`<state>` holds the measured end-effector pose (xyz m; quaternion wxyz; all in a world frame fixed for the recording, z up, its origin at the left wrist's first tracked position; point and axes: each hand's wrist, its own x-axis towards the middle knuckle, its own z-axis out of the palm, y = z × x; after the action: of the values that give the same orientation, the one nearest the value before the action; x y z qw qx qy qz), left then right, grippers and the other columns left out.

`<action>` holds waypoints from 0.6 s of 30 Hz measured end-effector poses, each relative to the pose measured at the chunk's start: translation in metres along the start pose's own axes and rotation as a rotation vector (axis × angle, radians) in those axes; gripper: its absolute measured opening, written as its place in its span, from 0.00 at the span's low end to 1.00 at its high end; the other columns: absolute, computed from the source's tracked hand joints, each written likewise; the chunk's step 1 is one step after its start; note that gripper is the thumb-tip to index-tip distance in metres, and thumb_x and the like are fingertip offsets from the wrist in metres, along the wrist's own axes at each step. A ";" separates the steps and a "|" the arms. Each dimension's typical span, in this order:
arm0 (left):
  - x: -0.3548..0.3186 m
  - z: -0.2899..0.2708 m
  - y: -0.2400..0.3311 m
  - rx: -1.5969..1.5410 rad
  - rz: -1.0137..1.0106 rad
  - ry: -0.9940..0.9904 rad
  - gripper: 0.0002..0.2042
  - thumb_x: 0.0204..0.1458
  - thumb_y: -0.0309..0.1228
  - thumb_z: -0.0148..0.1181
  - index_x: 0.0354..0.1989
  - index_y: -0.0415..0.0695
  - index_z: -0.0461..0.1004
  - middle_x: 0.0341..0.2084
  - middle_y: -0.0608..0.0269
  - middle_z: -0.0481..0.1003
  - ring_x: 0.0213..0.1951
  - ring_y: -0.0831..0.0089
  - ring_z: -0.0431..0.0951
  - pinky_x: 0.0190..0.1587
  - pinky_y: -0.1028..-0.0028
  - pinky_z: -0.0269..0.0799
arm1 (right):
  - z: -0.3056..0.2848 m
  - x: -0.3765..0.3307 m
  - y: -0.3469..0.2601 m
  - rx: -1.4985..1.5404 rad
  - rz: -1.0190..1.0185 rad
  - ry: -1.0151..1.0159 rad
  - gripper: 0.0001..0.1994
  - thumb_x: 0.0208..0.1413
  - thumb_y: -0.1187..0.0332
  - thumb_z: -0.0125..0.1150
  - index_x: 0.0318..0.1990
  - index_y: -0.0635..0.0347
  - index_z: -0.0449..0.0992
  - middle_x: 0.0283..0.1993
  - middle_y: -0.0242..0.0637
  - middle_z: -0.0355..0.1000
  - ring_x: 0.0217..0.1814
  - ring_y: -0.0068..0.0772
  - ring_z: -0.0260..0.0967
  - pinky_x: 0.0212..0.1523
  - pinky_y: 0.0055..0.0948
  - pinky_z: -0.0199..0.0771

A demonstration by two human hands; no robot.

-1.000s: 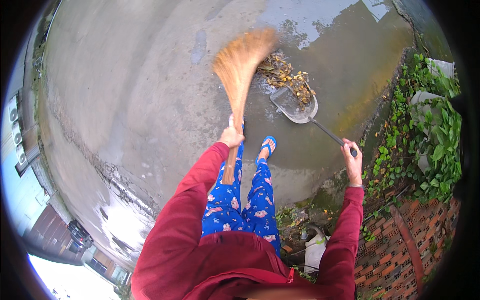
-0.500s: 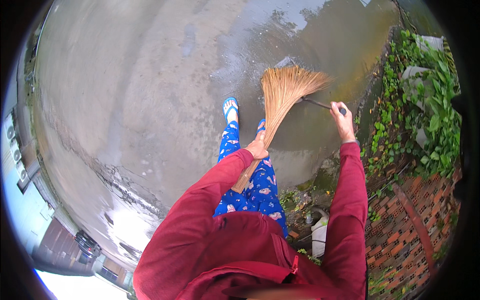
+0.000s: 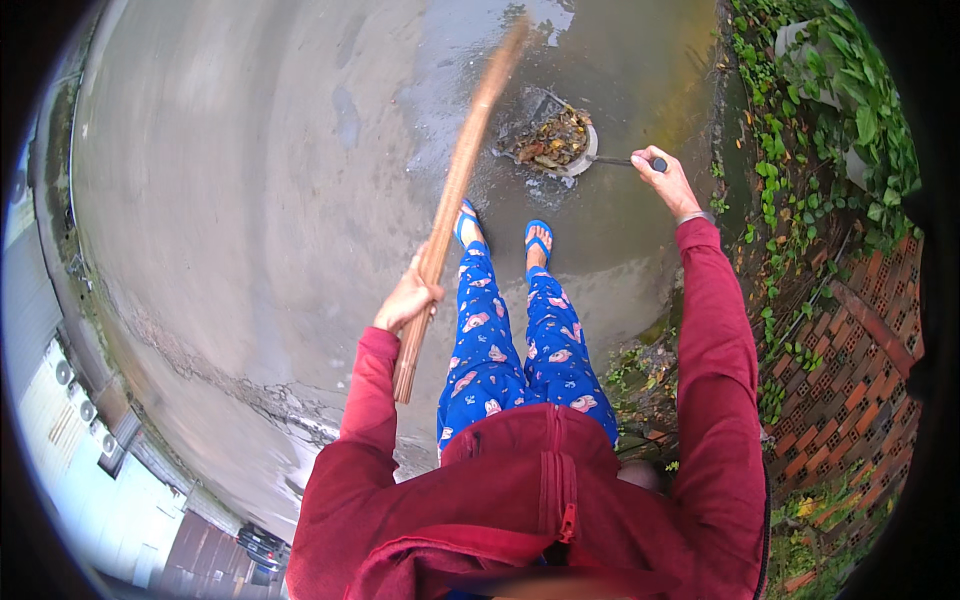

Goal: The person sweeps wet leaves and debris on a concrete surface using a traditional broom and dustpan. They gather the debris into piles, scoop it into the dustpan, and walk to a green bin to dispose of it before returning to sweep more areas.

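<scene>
My left hand point(image 3: 408, 293) is closed round the lower end of a straw broom point(image 3: 455, 190). The broom slants up and away across the wet pavement, seen edge-on and blurred toward its far tip. At the right, my right hand point(image 3: 670, 185) grips the dark rod handle of a dustpan point(image 3: 587, 162). The pan lies on the wet ground ahead of my feet, its pale rim facing the handle. A heap of wet brown and yellow leaves point(image 3: 550, 138) covers most of its inside. Broom and pan are apart.
Blue flip-flops point(image 3: 538, 238) are on my feet, just short of the pan. Leafy vines point(image 3: 775, 190) and stacked red bricks point(image 3: 850, 380) line the right side. Cracked concrete point(image 3: 250, 250) spreads to the left, with buildings and a parked car point(image 3: 262, 547) beyond.
My left hand has swung the broom left, off the dustpan, so its leaves now show. My right hand has shifted slightly up and left, still on the handle. Both feet are now visible.
</scene>
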<state>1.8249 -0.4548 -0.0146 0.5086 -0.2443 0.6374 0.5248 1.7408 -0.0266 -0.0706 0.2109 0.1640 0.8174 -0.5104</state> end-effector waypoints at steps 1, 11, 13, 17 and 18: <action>0.009 -0.003 0.002 -0.033 0.003 0.026 0.40 0.33 0.20 0.49 0.58 0.49 0.36 0.16 0.65 0.64 0.12 0.78 0.62 0.13 0.78 0.61 | 0.002 0.000 0.001 -0.043 0.005 0.041 0.15 0.45 0.58 0.55 0.30 0.63 0.69 0.24 0.33 0.65 0.29 0.25 0.60 0.33 0.24 0.60; 0.088 0.114 -0.021 -0.222 -0.011 -0.087 0.43 0.32 0.21 0.51 0.58 0.45 0.32 0.15 0.63 0.65 0.15 0.74 0.66 0.13 0.76 0.61 | 0.021 0.015 0.044 -0.066 0.138 0.153 0.14 0.48 0.57 0.52 0.25 0.60 0.69 0.19 0.28 0.60 0.24 0.22 0.56 0.28 0.24 0.58; 0.075 0.113 -0.016 -0.263 0.009 -0.178 0.41 0.33 0.20 0.50 0.58 0.47 0.35 0.14 0.64 0.64 0.13 0.76 0.65 0.12 0.77 0.61 | 0.022 0.015 0.050 0.005 0.128 0.127 0.15 0.48 0.56 0.52 0.20 0.58 0.65 0.17 0.25 0.55 0.22 0.19 0.52 0.26 0.22 0.56; 0.021 0.082 -0.007 -0.157 0.052 -0.145 0.38 0.34 0.19 0.48 0.58 0.50 0.40 0.14 0.66 0.62 0.11 0.78 0.63 0.12 0.78 0.62 | 0.029 0.009 0.053 0.280 0.218 0.165 0.17 0.49 0.55 0.52 0.17 0.53 0.58 0.20 0.20 0.52 0.24 0.14 0.49 0.29 0.18 0.57; 0.003 0.075 -0.009 -0.117 0.078 -0.145 0.38 0.35 0.20 0.48 0.58 0.51 0.39 0.14 0.66 0.62 0.11 0.78 0.62 0.12 0.78 0.62 | 0.032 0.006 0.052 0.362 0.252 0.193 0.16 0.49 0.55 0.52 0.18 0.52 0.59 0.22 0.20 0.53 0.26 0.13 0.49 0.31 0.17 0.58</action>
<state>1.8605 -0.3879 -0.0162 0.5175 -0.2100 0.5760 0.5969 1.7667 -0.0335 -0.1262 0.1609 0.3478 0.7020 -0.6003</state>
